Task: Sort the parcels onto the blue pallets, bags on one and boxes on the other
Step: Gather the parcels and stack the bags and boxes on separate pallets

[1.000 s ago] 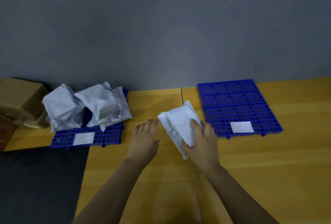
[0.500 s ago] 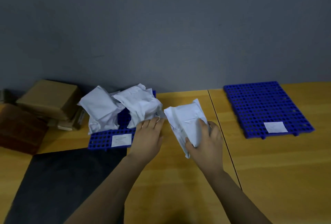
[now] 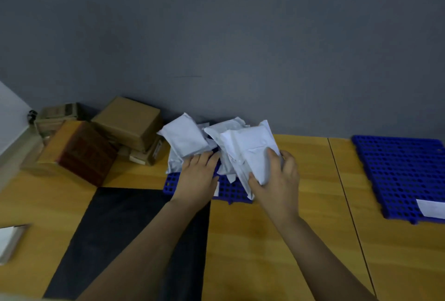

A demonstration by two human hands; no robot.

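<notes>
Head view. Your right hand [image 3: 277,180] grips a white bag [image 3: 250,153], thumb and fingers curled round its lower end, at centre frame above the left blue pallet [image 3: 231,193], against the piled bags [image 3: 183,137]. Your left hand [image 3: 198,175] lies flat beside it, fingers straight. The second pallet [image 3: 399,175] sits at the right edge; brown boxes [image 3: 127,122] stand at left.

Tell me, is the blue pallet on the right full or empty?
Empty, as far as it shows: the right pallet bears only a white label; its right edge is cut off.
</notes>
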